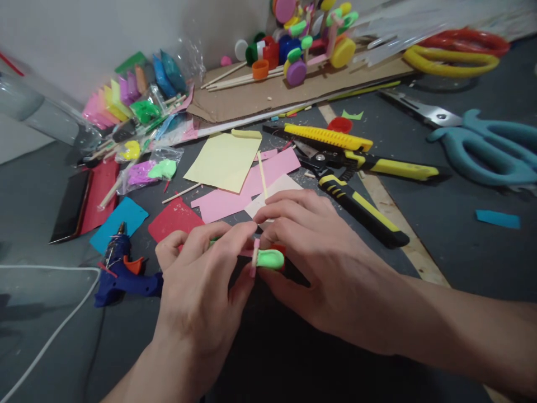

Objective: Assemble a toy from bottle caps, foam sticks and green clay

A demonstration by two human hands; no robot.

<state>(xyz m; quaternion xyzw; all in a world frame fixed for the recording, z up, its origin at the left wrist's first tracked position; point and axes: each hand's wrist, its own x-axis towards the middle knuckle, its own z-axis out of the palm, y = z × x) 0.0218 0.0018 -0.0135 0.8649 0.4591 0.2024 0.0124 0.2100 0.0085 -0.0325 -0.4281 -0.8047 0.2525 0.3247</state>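
Between both hands, low in the middle of the view, is a small craft piece with a bright green clay oval and a narrow pink strip across it. My left hand is closed on its left side, thumb and fingertips around the pink part. From the right, my right hand pinches the piece near the green oval. Something red shows just behind the oval, mostly covered by the right fingers. More green peeks out under the left fingers. The rest of the piece is hidden.
A blue glue gun lies left of my hands. Yellow paper, pink paper and red paper lie beyond. To the right are pliers, a yellow cutter and blue-handled scissors. Clay-decorated pieces sit on cardboard behind.
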